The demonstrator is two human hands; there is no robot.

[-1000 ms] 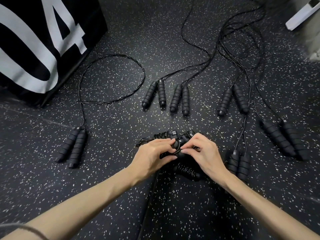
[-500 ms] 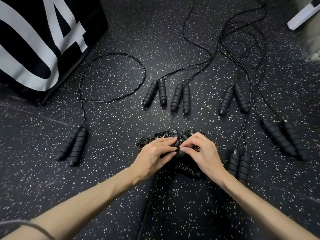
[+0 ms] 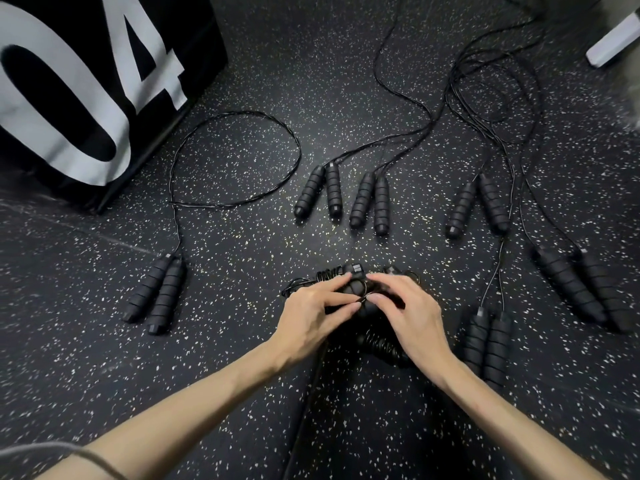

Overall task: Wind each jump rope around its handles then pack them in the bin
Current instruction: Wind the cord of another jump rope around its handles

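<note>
A black jump rope bundle (image 3: 360, 289), its cord wound round both handles, lies on the speckled floor in front of me. My left hand (image 3: 311, 317) and my right hand (image 3: 408, 313) meet over it, fingertips pinching the thin cord at the middle. Much of the bundle is hidden under my palms. Several unwound black ropes lie around it: a pair of handles at the left (image 3: 156, 292) with a looped cord (image 3: 235, 157), two pairs at centre (image 3: 343, 195), and pairs at the right (image 3: 478, 206), (image 3: 588, 285), (image 3: 486, 344).
A black bin (image 3: 86, 81) with large white "04" lettering stands at the upper left. Tangled cords (image 3: 485, 81) run to the upper right. A white object (image 3: 613, 39) sits at the top right corner.
Both hands stay on the wound bundle; the fingertips have shifted slightly along the cord. Nothing else on the floor has moved.
</note>
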